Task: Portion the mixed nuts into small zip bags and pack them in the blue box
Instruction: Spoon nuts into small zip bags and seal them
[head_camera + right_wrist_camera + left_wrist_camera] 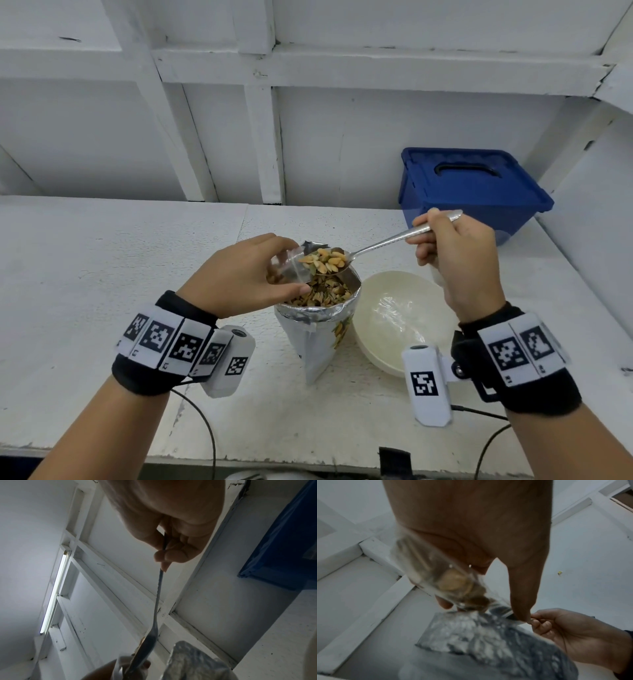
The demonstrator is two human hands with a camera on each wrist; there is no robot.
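Filling step. Left hand (239,274) pinching small clear zip bag (291,269) open above silver foil nut pouch (320,317). Right hand (455,253) gripping long metal spoon (373,245), heaped with mixed nuts (323,260), at bag mouth. Next, probably: tip gently inside. Lidded blue plastic box (469,188) behind, closed.

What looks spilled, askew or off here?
Nothing major. One small yellowish bit lies loose on the white table, probably a dropped nut. The blue plastic box is still lidded. The cream bowl holds no nuts.
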